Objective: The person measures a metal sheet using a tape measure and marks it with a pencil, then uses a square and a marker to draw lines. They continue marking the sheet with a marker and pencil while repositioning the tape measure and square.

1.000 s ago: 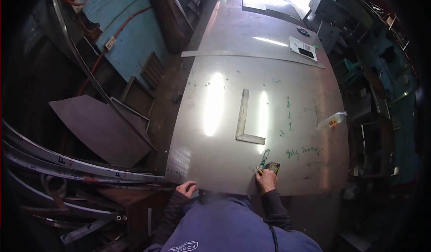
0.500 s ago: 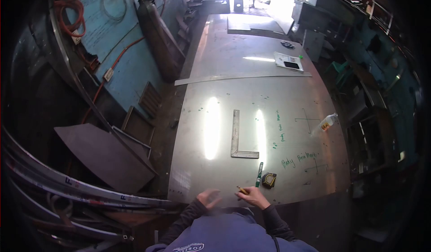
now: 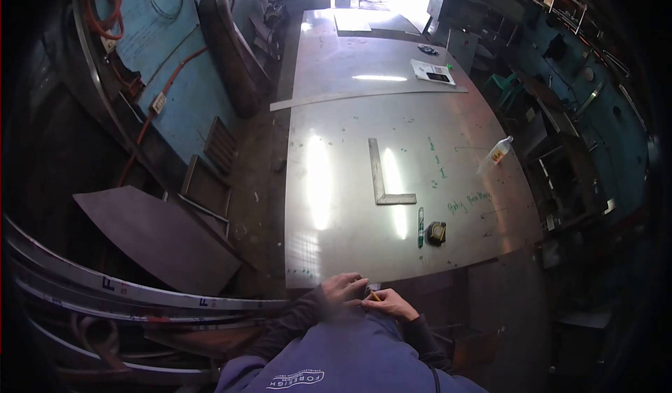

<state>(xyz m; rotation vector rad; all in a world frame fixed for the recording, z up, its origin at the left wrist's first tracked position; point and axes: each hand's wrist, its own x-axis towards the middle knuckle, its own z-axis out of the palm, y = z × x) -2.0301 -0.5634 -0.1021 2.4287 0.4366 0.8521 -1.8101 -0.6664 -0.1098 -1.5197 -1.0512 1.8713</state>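
At the near edge of the metal sheet (image 3: 336,253), my right hand (image 3: 393,305) is closed on a thin yellow pencil-like stick (image 3: 376,296). My left hand (image 3: 343,288) is right beside it, fingers bent and close to my right fingertips. A small greyish thing shows between the hands, too small to name; whether my left fingers grip it is hidden. Farther up the sheet lie a green marker (image 3: 421,228) and a black and yellow tape measure (image 3: 436,233), side by side. Beyond them rests an L-shaped metal square (image 3: 379,176).
A long flat strip (image 3: 364,99) lies across the sheet. A bottle (image 3: 500,150) stands near the right edge, by green handwriting (image 3: 469,202). Farther back are a phone (image 3: 437,77) and papers. Long metal bars (image 3: 154,288) lie at the left. A person's legs show far off.
Both hands have drawn back toward my body and come together at the sheet's near edge. The view has shifted, and the yellow stick stays in my right hand.
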